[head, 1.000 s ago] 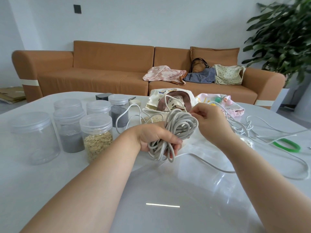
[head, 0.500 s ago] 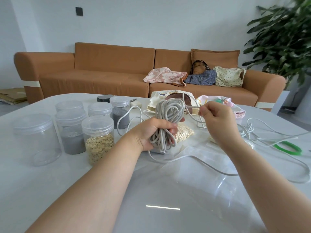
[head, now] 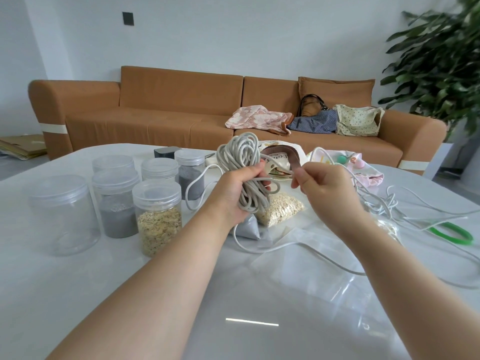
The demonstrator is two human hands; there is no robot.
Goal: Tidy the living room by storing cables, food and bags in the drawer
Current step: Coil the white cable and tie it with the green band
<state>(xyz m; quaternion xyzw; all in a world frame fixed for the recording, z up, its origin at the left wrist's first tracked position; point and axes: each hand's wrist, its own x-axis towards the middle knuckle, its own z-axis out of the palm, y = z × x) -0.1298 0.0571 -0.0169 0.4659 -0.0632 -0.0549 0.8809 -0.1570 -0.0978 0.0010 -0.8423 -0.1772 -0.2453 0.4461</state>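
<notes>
So the left hand (head: 233, 188) has its fingers curled tight round the middle of the grey cable coil (head: 240, 154), held up above the table (head: 78, 281), just in front of the oat bag (head: 281, 209). The right hand (head: 322, 188) pinches the coil's loose end (head: 283, 177) between thumb and fingertips, out to the right.

My take: this is the wrap-and-tie-off bit. Keep that tail taut, wind it round the waist of the bundle near the grip, and don't slacken the left fingers or the loops will spring apart. Tuck the end under the last turn. Mind the white cables (head: 376, 206) lying on the right, easy to snag. No drawer in view.
</notes>
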